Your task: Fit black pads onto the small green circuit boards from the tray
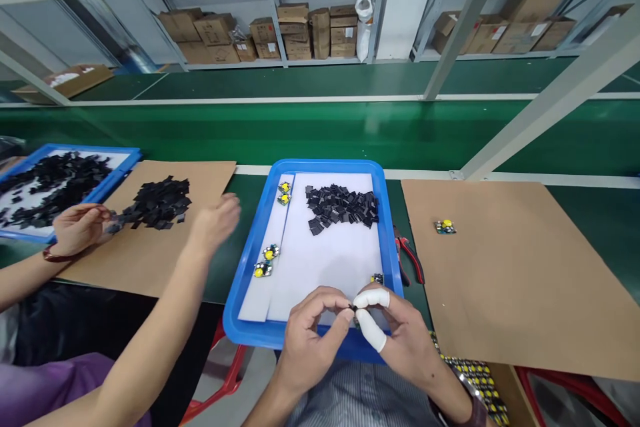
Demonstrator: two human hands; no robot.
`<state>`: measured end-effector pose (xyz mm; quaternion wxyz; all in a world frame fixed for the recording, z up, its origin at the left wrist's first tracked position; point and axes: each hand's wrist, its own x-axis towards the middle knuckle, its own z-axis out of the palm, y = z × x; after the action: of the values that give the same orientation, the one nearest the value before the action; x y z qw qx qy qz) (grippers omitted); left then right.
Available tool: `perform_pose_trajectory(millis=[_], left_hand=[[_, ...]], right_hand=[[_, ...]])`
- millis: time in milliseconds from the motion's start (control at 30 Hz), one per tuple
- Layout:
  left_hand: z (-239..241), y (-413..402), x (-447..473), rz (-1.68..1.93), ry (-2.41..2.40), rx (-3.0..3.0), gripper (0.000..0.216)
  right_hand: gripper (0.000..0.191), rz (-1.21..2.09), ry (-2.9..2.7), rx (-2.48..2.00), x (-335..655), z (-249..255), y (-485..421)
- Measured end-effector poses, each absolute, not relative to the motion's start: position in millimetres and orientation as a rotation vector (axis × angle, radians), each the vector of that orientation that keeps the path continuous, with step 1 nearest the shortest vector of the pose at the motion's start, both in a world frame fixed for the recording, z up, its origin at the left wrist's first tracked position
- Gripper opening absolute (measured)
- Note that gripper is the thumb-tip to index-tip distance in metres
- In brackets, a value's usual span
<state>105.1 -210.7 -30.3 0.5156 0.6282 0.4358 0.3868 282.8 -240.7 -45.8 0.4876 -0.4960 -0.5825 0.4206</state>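
Observation:
My left hand (pixel 314 328) and my right hand (pixel 400 330) meet over the near edge of a blue tray (pixel 231 310). Between their fingertips is a small black piece (pixel 353 308), mostly hidden by the fingers. White finger cots cover the thumb and forefinger of my right hand. Just beyond them lies a small circuit board (pixel 377 278), partly covered. A heap of black square pieces (pixel 343 205) rests on the tray's white lining. Along the left strip are small boards with yellow parts, two at the far end (pixel 284 193) and two nearer (pixel 271 253).
Red-handled pliers (pixel 411 259) lie right of the tray. One board (pixel 445 226) sits on the right cardboard sheet (pixel 520 280); many more fill a box (pixel 483 380) below. At left, a co-worker's hands (pixel 83 230) work by another black heap (pixel 161 203). A slanting post (pixel 545 100) stands at right.

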Motion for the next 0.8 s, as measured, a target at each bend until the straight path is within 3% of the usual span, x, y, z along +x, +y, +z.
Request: perform_pose_trajectory(millis=[300,567,800], left_hand=[[-22,-204,102,0.793,0.978,1.479,0.013],[-25,-115,72,0.597,1.366,2.261,0.03],[-55,-70,72,0.523,1.393,2.399,0.04]], right_hand=[[0.014,0.984,-1.459,-1.219,284,-42,-242],[0.01,0.985,-1.428,-1.237,287,-45,-244],[0.013,0.879,-1.41,-1.221,293,-48,-246]])
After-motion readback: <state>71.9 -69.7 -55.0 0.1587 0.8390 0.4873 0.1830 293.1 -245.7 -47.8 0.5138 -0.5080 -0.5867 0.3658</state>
